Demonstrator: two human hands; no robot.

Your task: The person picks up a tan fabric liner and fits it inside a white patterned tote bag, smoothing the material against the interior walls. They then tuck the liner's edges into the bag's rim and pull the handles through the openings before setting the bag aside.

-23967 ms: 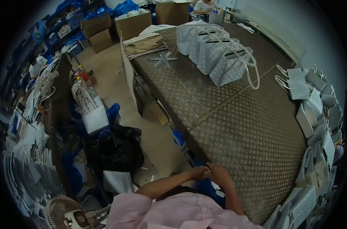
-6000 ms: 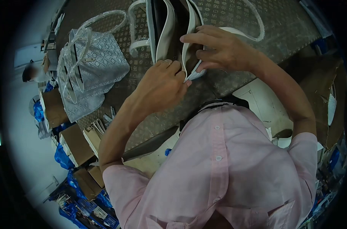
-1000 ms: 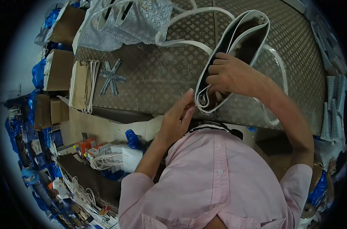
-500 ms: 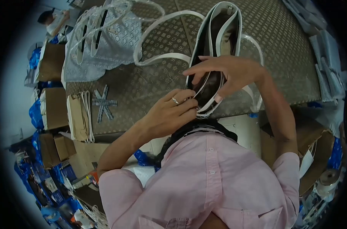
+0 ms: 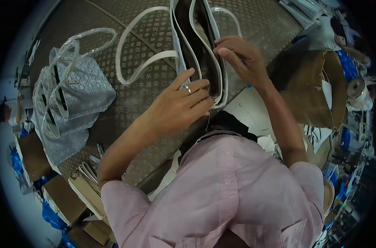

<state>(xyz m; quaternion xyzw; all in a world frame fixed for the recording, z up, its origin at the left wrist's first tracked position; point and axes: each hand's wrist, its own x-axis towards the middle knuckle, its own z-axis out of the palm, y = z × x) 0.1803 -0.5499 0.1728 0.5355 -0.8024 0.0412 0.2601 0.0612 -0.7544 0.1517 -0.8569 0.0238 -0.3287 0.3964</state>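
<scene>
**Both hands at the bag's near end**

While I look down past my pink shirt (image 5: 233, 190), the open bag (image 5: 196, 45) is the landmark: it stands mouth-up on the table (image 5: 154, 78), its near end at the table's edge, right in front of my chest.

My left hand (image 5: 177, 107) rests against the bag's left side at that near end, fingers curled together and pinched on the white rim, index finger stretched along the trim. A thin thread seems to hang below the fingertips; I cannot tell what it belongs to. My right hand (image 5: 241, 60) sits on the bag's right rim a little further along, thumb and fingers closed over the edge.

To do this well, I judge, the right hand should hold the rim steady and the mouth open while the left works the corner with small, light moves, so the trim is not creased or pulled out of line.

Left of the bag a white strap (image 5: 136, 62) loops flat on the table. Further left lie grey patterned bags (image 5: 72, 99) with clear-wrapped handles, and beyond them, off the table, cardboard boxes (image 5: 30, 155).
</scene>
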